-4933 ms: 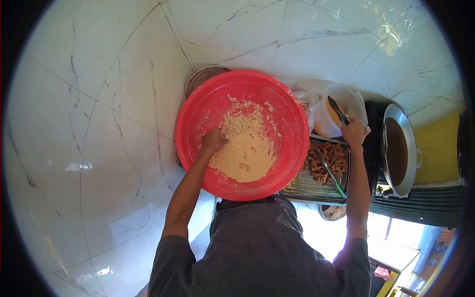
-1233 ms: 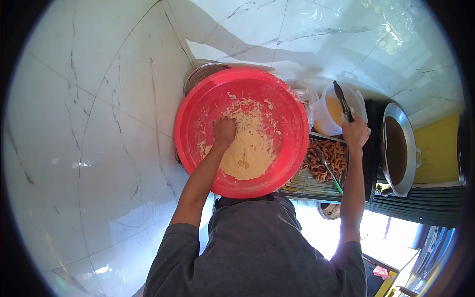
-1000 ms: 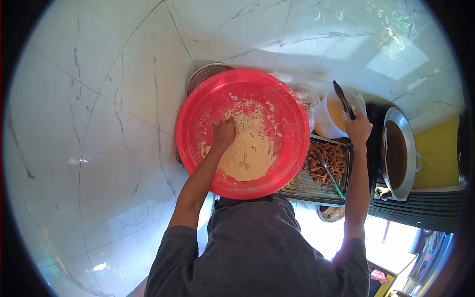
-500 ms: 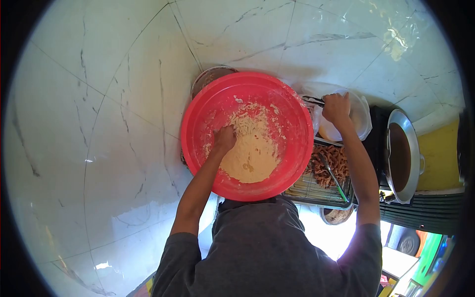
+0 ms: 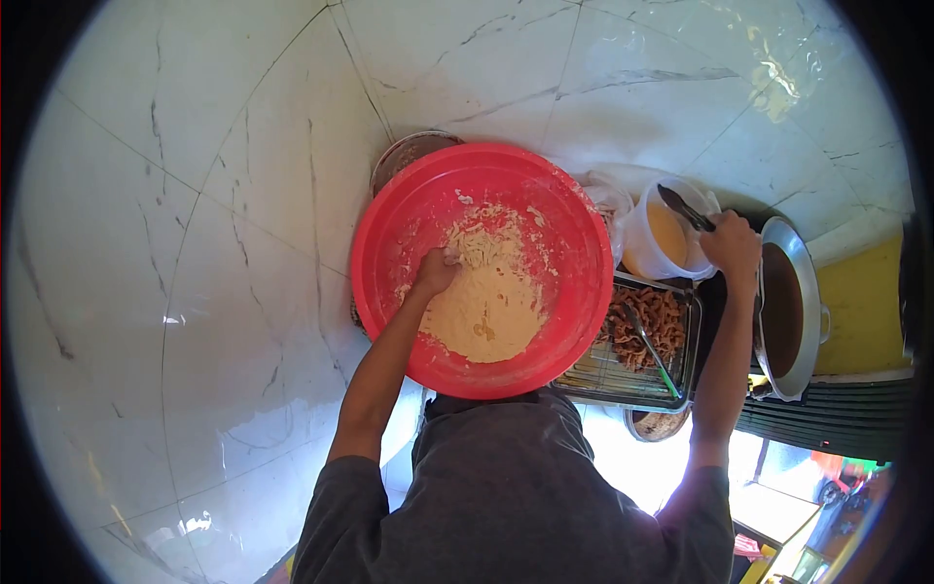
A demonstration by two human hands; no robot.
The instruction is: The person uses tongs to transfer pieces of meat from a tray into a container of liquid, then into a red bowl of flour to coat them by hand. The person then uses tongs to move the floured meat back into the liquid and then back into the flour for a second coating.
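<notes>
A big red basin (image 5: 384, 263) holds a mound of pale flour (image 5: 486, 297) with clumps along its far side. My left hand (image 5: 438, 272) is inside the basin at the flour's left edge. Its fingers are curled and whitened at the tips; what they hold, if anything, is hidden. Out to the right, my right hand (image 5: 732, 251) is closed around dark tongs (image 5: 686, 207). They point up and left over a translucent plastic tub (image 5: 642, 238) containing yellowish liquid (image 5: 667, 234).
Right of the basin sits a metal tray with a rack (image 5: 593, 375), carrying browned fried strips (image 5: 650, 331) and green-handled tongs (image 5: 664, 375). A wide pan of brown liquid (image 5: 783, 311) stands farther right. Marbled tile wall (image 5: 467, 58) rises behind and left.
My right hand has moved right and slightly down with the tongs, uncovering the tub and its liquid. My left hand has barely shifted in the basin.
</notes>
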